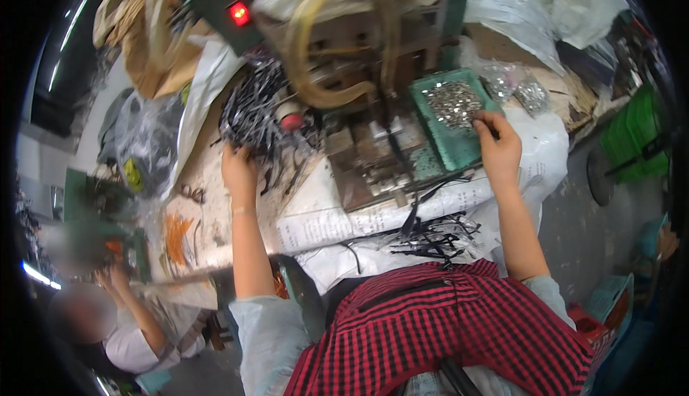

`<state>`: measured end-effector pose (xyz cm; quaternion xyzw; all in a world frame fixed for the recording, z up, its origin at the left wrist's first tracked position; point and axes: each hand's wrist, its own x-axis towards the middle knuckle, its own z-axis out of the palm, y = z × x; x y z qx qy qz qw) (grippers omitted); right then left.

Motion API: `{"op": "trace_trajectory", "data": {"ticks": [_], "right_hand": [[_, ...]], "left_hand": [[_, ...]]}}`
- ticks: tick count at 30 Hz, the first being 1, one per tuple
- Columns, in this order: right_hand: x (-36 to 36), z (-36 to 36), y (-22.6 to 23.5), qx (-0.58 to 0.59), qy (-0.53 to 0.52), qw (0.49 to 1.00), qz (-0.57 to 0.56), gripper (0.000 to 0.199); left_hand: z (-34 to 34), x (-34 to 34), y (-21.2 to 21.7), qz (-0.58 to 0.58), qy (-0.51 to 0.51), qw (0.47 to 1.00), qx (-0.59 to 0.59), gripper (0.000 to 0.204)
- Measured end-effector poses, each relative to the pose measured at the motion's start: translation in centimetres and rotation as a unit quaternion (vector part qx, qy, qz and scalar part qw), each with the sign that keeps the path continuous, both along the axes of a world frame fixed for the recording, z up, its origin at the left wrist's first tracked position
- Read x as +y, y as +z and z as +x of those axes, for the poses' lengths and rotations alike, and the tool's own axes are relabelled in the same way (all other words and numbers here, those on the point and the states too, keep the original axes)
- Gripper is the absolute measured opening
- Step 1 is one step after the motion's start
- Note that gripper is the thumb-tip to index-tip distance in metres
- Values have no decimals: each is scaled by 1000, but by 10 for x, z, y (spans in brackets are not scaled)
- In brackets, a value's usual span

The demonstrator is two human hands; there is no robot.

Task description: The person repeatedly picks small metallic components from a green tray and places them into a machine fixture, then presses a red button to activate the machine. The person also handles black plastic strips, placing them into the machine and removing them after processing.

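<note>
My left hand (240,172) is at the lower left edge of a tangled heap of thin black strips (255,112), its fingers curled together against the ends. Whether a strip is between them is too blurred to tell. My right hand (500,145) reaches over the right side of a green tray (459,153). Its thumb and fingertips are pinched at the edge of a pile of small shiny metal pieces (451,105), and what they hold is too small to make out. Between my hands stands a bench press (384,134) with a black strip hanging across its metal bed.
A thick yellowish hose (305,44) loops before the press, near a red lit switch (239,13). More black strips (438,236) lie on white sheeting by my lap. Green crates (635,137) stand at right. Another person (136,331) works at lower left.
</note>
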<state>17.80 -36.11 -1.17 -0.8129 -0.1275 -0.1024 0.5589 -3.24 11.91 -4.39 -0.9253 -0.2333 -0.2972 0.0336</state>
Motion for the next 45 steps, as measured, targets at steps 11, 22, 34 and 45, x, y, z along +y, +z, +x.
{"op": "trace_trajectory", "data": {"ticks": [11,22,34,45], "right_hand": [[-23,-10,7,-101,-7,958,-267,11],[16,-12,41,76,96,992,41,10],[90,-47,80,-161,162,967,114,21],[105,-61,74,27,217,934,284,54]], "left_hand": [[15,-99,56,-250,-66,939,-225,12],[13,-187,103,-492,-246,718,-426,25],[33,-229,128,-517,-352,650,-433,25],[59,-215,187,-436,-372,696,-433,26]]}}
